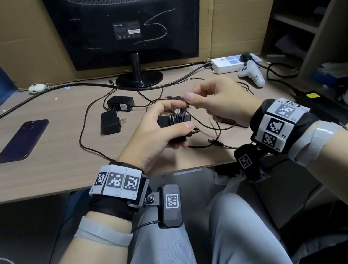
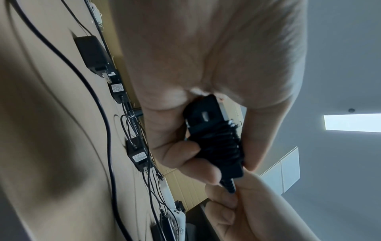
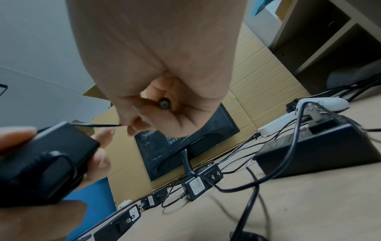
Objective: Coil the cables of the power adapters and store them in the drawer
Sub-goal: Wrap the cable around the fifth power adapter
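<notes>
At frame centre above the wooden bench (image 1: 38,171), the left hand (image 1: 157,134) grips the black box-shaped power adapter (image 1: 173,119), cable wound crosswise. The right hand (image 1: 218,99), just right, pinches the thin black cable's plug end (image 1: 173,97), nearer for tucking.

Matt black plastic adapter (image 1: 174,119), wood-grain desk (image 1: 59,163), corrugated cardboard (image 1: 237,7).

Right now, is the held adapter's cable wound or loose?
Mostly wound: coils wrap the adapter in the left hand; the right hand pinches the free end.

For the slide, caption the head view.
Left hand grips a cable-wrapped adapter while right hand pinches its plug end.
</notes>
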Action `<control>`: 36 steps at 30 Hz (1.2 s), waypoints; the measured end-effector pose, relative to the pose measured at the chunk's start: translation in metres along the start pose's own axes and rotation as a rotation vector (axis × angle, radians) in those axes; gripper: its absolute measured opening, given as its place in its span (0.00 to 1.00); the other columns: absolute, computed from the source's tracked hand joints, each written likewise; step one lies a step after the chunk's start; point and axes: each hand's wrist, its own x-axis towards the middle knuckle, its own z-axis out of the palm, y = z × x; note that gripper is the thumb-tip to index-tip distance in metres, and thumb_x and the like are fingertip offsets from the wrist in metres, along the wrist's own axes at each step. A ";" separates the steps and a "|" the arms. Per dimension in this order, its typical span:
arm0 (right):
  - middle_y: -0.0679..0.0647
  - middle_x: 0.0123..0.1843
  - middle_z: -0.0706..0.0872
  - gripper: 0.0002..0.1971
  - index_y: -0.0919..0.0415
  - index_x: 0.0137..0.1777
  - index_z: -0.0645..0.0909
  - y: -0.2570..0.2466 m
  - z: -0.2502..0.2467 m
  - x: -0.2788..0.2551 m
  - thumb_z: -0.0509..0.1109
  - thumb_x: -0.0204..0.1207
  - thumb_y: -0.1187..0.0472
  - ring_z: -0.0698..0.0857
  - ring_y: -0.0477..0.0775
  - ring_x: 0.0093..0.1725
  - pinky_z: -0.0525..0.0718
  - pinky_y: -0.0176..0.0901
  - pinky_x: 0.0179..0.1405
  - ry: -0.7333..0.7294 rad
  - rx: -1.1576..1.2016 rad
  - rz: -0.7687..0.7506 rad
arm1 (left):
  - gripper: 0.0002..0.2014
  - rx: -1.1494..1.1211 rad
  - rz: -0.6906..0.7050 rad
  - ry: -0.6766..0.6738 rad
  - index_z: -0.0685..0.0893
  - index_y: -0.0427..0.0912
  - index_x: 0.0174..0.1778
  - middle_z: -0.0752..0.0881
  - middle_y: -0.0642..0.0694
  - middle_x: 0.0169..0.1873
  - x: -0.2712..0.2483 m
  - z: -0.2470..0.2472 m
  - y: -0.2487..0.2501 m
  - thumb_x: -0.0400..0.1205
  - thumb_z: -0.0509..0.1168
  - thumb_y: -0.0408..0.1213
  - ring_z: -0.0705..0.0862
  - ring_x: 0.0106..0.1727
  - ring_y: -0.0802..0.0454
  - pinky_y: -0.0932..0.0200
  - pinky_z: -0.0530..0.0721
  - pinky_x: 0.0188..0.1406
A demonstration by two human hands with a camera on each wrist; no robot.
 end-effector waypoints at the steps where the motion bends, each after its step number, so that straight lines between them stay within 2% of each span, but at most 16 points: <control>1: 0.41 0.25 0.80 0.14 0.63 0.49 0.88 0.003 0.000 0.001 0.76 0.83 0.51 0.70 0.48 0.22 0.73 0.39 0.19 0.006 0.013 0.013 | 0.25 -0.010 -0.006 -0.022 0.81 0.43 0.71 0.91 0.47 0.42 -0.001 -0.001 0.000 0.79 0.77 0.27 0.87 0.36 0.38 0.49 0.80 0.39; 3: 0.48 0.30 0.81 0.13 0.64 0.49 0.88 0.008 0.001 0.002 0.78 0.81 0.52 0.70 0.48 0.23 0.73 0.39 0.18 0.006 0.035 0.037 | 0.27 -0.028 0.002 -0.074 0.81 0.44 0.73 0.90 0.41 0.45 -0.002 0.000 0.002 0.78 0.77 0.29 0.89 0.38 0.37 0.52 0.82 0.37; 5: 0.52 0.32 0.83 0.12 0.63 0.46 0.88 0.011 0.003 0.002 0.79 0.81 0.53 0.70 0.49 0.23 0.72 0.39 0.20 -0.034 0.032 0.073 | 0.26 -0.039 0.036 -0.095 0.82 0.43 0.74 0.88 0.36 0.52 -0.003 0.002 0.003 0.80 0.76 0.26 0.90 0.40 0.38 0.54 0.86 0.38; 7: 0.52 0.30 0.87 0.10 0.60 0.41 0.86 0.014 0.005 0.000 0.77 0.82 0.57 0.71 0.50 0.22 0.71 0.39 0.23 -0.127 -0.030 0.120 | 0.22 -0.025 0.063 -0.086 0.83 0.39 0.72 0.89 0.36 0.56 -0.002 0.001 0.003 0.82 0.75 0.23 0.91 0.43 0.39 0.50 0.92 0.42; 8: 0.48 0.27 0.87 0.11 0.58 0.38 0.85 0.015 0.006 -0.001 0.75 0.83 0.61 0.72 0.50 0.22 0.71 0.39 0.24 -0.167 -0.061 0.143 | 0.20 -0.011 0.068 -0.076 0.84 0.38 0.70 0.90 0.37 0.56 -0.001 0.001 0.002 0.82 0.75 0.23 0.92 0.44 0.39 0.46 0.93 0.47; 10: 0.47 0.26 0.87 0.11 0.57 0.37 0.86 0.016 0.006 -0.002 0.75 0.82 0.66 0.74 0.51 0.23 0.74 0.41 0.26 -0.212 -0.070 0.173 | 0.18 -0.010 0.054 -0.045 0.85 0.38 0.67 0.92 0.38 0.51 0.001 0.000 0.000 0.82 0.75 0.24 0.92 0.44 0.41 0.46 0.92 0.51; 13: 0.51 0.33 0.90 0.04 0.64 0.45 0.91 0.016 0.004 -0.004 0.80 0.79 0.63 0.77 0.50 0.27 0.80 0.40 0.27 -0.294 -0.035 0.165 | 0.16 -0.096 0.013 0.062 0.84 0.38 0.67 0.93 0.38 0.45 0.005 -0.002 -0.003 0.83 0.75 0.28 0.92 0.43 0.40 0.54 0.92 0.43; 15: 0.54 0.38 0.91 0.08 0.66 0.52 0.92 0.011 0.006 -0.006 0.81 0.78 0.61 0.82 0.47 0.30 0.85 0.38 0.30 -0.346 -0.035 0.149 | 0.17 -0.143 -0.019 0.159 0.84 0.37 0.69 0.93 0.41 0.44 0.008 -0.002 -0.005 0.84 0.75 0.32 0.92 0.42 0.39 0.56 0.92 0.40; 18: 0.58 0.42 0.94 0.08 0.64 0.55 0.93 0.005 0.006 -0.008 0.81 0.77 0.67 0.93 0.53 0.39 0.94 0.44 0.44 -0.420 -0.064 0.156 | 0.19 -0.140 -0.082 0.253 0.83 0.37 0.70 0.93 0.44 0.40 0.011 -0.003 -0.008 0.85 0.75 0.38 0.93 0.38 0.41 0.56 0.93 0.37; 20: 0.63 0.46 0.95 0.09 0.64 0.57 0.92 -0.002 0.006 -0.009 0.81 0.77 0.68 0.95 0.56 0.41 0.94 0.45 0.45 -0.477 -0.115 0.155 | 0.19 -0.104 -0.122 0.278 0.82 0.39 0.70 0.92 0.39 0.43 0.011 -0.003 -0.009 0.86 0.75 0.42 0.94 0.36 0.42 0.55 0.93 0.35; 22: 0.67 0.46 0.94 0.09 0.68 0.57 0.92 -0.009 0.006 -0.010 0.80 0.77 0.69 0.95 0.53 0.38 0.93 0.41 0.42 -0.506 -0.093 0.132 | 0.17 -0.091 -0.155 0.275 0.83 0.40 0.68 0.91 0.34 0.49 0.009 -0.003 -0.010 0.86 0.74 0.42 0.94 0.36 0.41 0.49 0.95 0.38; 25: 0.62 0.40 0.93 0.08 0.72 0.54 0.90 -0.017 0.008 -0.010 0.80 0.77 0.69 0.93 0.52 0.36 0.94 0.42 0.40 -0.468 -0.050 0.090 | 0.15 -0.145 -0.146 0.251 0.84 0.37 0.67 0.90 0.33 0.54 0.007 -0.003 -0.011 0.86 0.74 0.37 0.95 0.42 0.37 0.40 0.95 0.47; 27: 0.60 0.36 0.93 0.07 0.70 0.52 0.89 -0.019 0.008 -0.009 0.81 0.77 0.67 0.93 0.53 0.35 0.93 0.43 0.38 -0.409 -0.059 0.059 | 0.15 -0.143 -0.127 0.209 0.83 0.37 0.67 0.91 0.33 0.52 0.005 -0.004 -0.010 0.87 0.73 0.36 0.95 0.43 0.37 0.42 0.95 0.46; 30: 0.64 0.36 0.92 0.07 0.64 0.49 0.90 -0.020 0.007 -0.010 0.83 0.75 0.63 0.93 0.53 0.35 0.91 0.41 0.36 -0.319 -0.081 -0.010 | 0.12 -0.165 -0.112 0.134 0.83 0.39 0.66 0.93 0.37 0.46 0.003 -0.007 -0.008 0.87 0.72 0.34 0.94 0.42 0.35 0.47 0.94 0.42; 32: 0.68 0.37 0.91 0.10 0.68 0.51 0.88 -0.021 0.008 -0.013 0.83 0.75 0.64 0.92 0.54 0.35 0.92 0.44 0.38 -0.273 -0.036 -0.022 | 0.12 -0.201 -0.107 0.120 0.83 0.39 0.66 0.94 0.37 0.46 0.002 -0.009 -0.006 0.87 0.70 0.31 0.93 0.42 0.33 0.48 0.94 0.41; 36: 0.66 0.38 0.89 0.14 0.77 0.57 0.82 -0.021 0.008 -0.013 0.78 0.80 0.67 0.91 0.58 0.36 0.96 0.54 0.42 -0.226 0.077 0.050 | 0.18 -0.204 -0.080 0.095 0.82 0.36 0.68 0.90 0.29 0.52 0.000 -0.012 -0.005 0.84 0.64 0.18 0.92 0.44 0.29 0.45 0.95 0.46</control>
